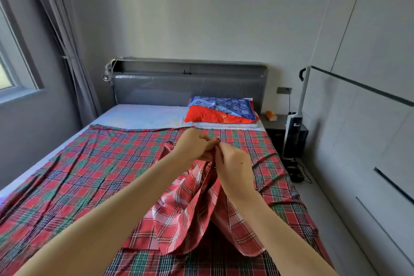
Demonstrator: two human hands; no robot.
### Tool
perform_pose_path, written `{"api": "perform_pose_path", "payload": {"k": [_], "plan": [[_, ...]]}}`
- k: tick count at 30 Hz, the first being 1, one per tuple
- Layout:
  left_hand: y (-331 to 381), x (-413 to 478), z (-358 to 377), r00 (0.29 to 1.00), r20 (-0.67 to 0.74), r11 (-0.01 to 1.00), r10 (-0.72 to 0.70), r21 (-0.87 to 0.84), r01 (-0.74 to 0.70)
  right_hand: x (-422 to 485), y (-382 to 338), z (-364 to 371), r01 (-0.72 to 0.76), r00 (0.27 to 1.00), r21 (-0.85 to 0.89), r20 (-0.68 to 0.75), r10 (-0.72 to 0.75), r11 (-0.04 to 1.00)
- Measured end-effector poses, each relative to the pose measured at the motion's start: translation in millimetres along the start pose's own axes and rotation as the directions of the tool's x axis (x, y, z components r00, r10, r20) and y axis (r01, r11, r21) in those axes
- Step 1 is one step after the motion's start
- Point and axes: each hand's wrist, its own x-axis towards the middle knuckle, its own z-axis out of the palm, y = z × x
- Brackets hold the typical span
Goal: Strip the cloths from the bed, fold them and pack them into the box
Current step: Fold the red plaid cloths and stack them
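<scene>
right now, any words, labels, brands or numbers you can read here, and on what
None can be read.
Gold mark on the red pillow: too blurred to read.
Orange box on the nightstand: too small to read.

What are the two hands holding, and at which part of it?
The left hand and the right hand both pinch the paler red checked cloth at its gathered upper edge, close together. The rest of it hangs down below them.

Both arms outstretched; left hand (194, 144) and right hand (233, 164) meet, fingers pinched.
</scene>
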Motion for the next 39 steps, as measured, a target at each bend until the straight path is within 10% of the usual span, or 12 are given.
{"api": "perform_pose_path", "payload": {"k": [11, 18, 24, 28, 32, 39], "plan": [[-15, 0, -1, 0.982, 0.1, 0.93, -0.158, -0.319, 0.182, -9, 3, 8, 0.193, 0.967, -0.277, 0.219, -0.134, 0.941], [-13, -5, -9, 0.984, 0.176, 0.988, 0.025, 0.147, -0.051, -7, 18, -29, 0.034, 0.953, -0.058, 0.302, -0.015, 0.998], [38, -13, -32, 0.891, 0.313, 0.805, 0.33, 0.4, -0.438, 41, 17, -47, -0.337, 0.73, 0.337, 0.683, 0.018, 0.879], [63, -7, -50, 0.877, 0.127, 0.812, 0.464, 0.335, -0.478, 81, 3, -49, -0.187, 0.873, 0.378, 0.488, -0.024, 0.907], [45, 3, -54, 0.89, -0.164, 0.864, 0.424, -0.222, -0.453, 127, -8, -63, -0.283, 0.909, 0.637, 0.417, -0.012, 0.718], [-12, 10, -17, 0.716, -0.364, 0.803, 0.595, 0.228, -0.551, 162, -18, -90, -0.2, 0.94, 0.778, 0.325, -0.108, 0.596]]}}
